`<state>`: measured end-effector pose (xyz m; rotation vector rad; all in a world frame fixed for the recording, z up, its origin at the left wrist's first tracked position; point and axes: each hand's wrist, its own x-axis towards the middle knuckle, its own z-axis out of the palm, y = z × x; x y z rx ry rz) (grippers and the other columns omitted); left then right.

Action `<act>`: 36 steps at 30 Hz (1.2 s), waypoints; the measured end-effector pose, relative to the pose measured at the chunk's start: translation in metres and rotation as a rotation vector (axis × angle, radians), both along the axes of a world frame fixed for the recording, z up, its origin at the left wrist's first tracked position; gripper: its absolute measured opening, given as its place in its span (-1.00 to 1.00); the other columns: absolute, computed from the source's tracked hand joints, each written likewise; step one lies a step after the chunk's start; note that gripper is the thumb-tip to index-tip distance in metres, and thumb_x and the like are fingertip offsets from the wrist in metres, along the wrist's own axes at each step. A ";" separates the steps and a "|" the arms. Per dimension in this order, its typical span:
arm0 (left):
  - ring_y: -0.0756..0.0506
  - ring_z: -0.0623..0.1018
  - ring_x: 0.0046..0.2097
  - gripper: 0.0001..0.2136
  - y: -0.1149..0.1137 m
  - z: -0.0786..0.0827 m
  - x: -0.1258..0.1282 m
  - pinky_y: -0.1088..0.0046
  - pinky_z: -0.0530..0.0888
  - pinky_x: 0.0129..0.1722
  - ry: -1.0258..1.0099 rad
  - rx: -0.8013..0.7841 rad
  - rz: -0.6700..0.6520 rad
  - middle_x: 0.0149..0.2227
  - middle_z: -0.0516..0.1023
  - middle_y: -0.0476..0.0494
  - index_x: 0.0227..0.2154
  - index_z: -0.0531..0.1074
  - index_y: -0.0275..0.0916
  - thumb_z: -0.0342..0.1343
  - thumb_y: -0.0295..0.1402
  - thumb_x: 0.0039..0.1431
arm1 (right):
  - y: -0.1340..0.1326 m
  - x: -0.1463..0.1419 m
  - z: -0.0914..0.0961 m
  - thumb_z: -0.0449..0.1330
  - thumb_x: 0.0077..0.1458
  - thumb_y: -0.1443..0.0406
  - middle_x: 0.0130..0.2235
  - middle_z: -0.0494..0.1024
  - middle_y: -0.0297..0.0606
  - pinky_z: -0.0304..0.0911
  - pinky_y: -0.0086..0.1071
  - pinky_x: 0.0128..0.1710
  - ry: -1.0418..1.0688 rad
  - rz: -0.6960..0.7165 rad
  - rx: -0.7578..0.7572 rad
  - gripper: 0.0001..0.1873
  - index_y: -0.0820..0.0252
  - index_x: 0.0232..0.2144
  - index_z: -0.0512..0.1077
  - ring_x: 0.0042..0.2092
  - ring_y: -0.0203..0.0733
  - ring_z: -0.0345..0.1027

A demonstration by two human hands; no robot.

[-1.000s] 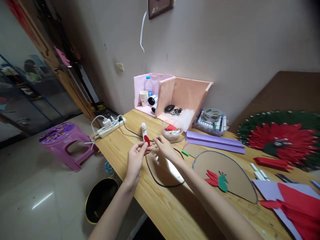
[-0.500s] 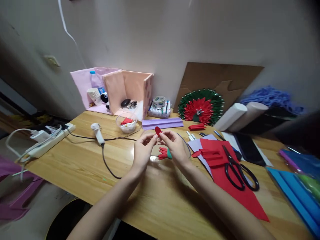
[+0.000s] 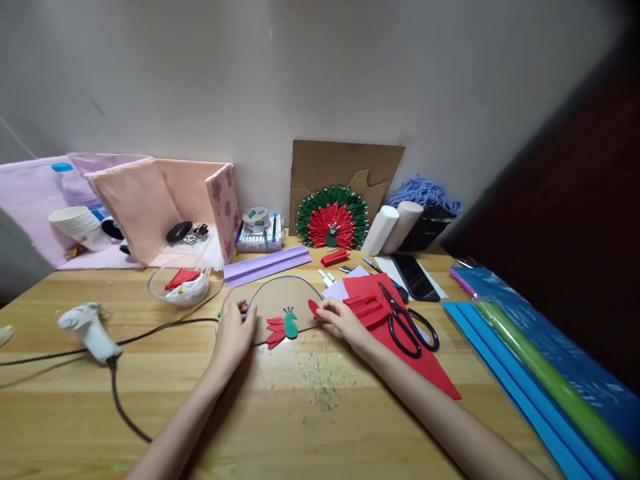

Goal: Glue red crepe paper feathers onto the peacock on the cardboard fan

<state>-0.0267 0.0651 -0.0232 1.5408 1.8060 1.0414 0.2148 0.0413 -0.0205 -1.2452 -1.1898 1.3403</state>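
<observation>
My right hand (image 3: 345,321) pinches a red oval paper petal (image 3: 315,309) beside the right end of a curved blue line. At the left side of a piece of cardboard (image 3: 270,301), my left hand (image 3: 237,333) has its fingers bent and its thumb apart; whether it grips the cardboard I cannot tell. Between the hands, a small green paper peacock (image 3: 291,325) with red tail petals (image 3: 276,332) lies on the cardboard. Red paper (image 3: 425,367) is to the right of my right hand, with black-handled scissors (image 3: 407,327) and cut red strips (image 3: 369,310) on it.
A glue gun (image 3: 93,333) with a black cord lies at left, near a clear bowl (image 3: 187,290) of scraps. Folded purple paper (image 3: 267,265) and a marker box (image 3: 260,237) are behind. A finished red-green peacock (image 3: 333,217) leans on cardboard. Blue rolls (image 3: 505,360) lie at right.
My hands have moved apart. The left has let go of the red petal and gone to the cardboard's left side; the right keeps the petal. The view has turned right.
</observation>
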 end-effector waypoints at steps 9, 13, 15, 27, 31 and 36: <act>-0.11 0.49 -0.43 -0.61 -0.004 0.016 -0.004 0.44 0.40 -0.48 -0.576 -0.235 -0.124 -0.47 0.52 -0.15 -0.43 0.46 -0.33 0.18 -0.05 -0.17 | 0.005 -0.001 -0.003 0.22 -0.10 0.10 -0.46 0.39 -0.38 0.25 -0.36 -0.29 0.007 0.013 0.055 -0.72 0.18 -0.50 0.32 -0.37 -0.25 0.33; -0.12 0.50 -0.44 -0.60 -0.005 0.012 -0.004 0.45 0.40 -0.51 -0.582 -0.223 -0.059 -0.49 0.54 -0.14 -0.44 0.47 -0.33 0.18 -0.02 -0.17 | 0.002 -0.003 -0.003 0.24 -0.12 0.09 -0.44 0.40 -0.37 0.28 -0.35 -0.31 0.003 0.005 0.087 -0.71 0.18 -0.51 0.32 -0.37 -0.24 0.34; -0.13 0.51 -0.42 -0.58 -0.004 0.011 -0.006 0.43 0.42 -0.49 -0.615 -0.196 -0.010 -0.45 0.56 -0.16 -0.40 0.47 -0.33 0.18 -0.03 -0.16 | 0.000 -0.004 -0.002 0.26 -0.14 0.08 -0.44 0.41 -0.35 0.31 -0.34 -0.36 0.045 -0.001 0.058 -0.69 0.18 -0.50 0.31 -0.38 -0.24 0.36; -0.17 0.54 -0.22 -0.52 -0.005 0.004 -0.002 0.41 0.46 -0.35 -0.655 -0.074 0.064 -0.28 0.58 -0.21 -0.18 0.45 -0.33 0.09 -0.04 -0.05 | -0.011 -0.010 -0.003 0.26 -0.12 0.17 -0.46 0.44 -0.36 0.33 -0.39 -0.42 0.034 0.099 0.024 -0.74 0.21 -0.41 0.37 -0.45 -0.30 0.39; -0.16 0.51 -0.14 -0.59 -0.007 0.006 0.004 0.40 0.46 -0.26 -0.652 -0.034 0.058 -0.20 0.56 -0.17 -0.18 0.45 -0.29 0.07 -0.10 0.00 | -0.014 -0.013 0.000 0.25 -0.09 0.20 -0.48 0.43 -0.36 0.28 -0.43 -0.47 -0.022 0.053 0.065 -0.81 0.20 -0.44 0.39 -0.47 -0.32 0.34; -0.14 0.47 -0.06 -0.67 -0.010 0.006 0.007 0.37 0.40 -0.11 -0.663 -0.068 0.026 -0.08 0.51 -0.14 -0.15 0.42 -0.29 0.03 -0.20 0.08 | -0.019 -0.013 -0.005 0.16 0.02 0.23 -0.44 0.42 -0.36 0.25 -0.48 -0.44 -0.014 0.016 0.076 -0.89 0.15 -0.39 0.38 -0.41 -0.34 0.35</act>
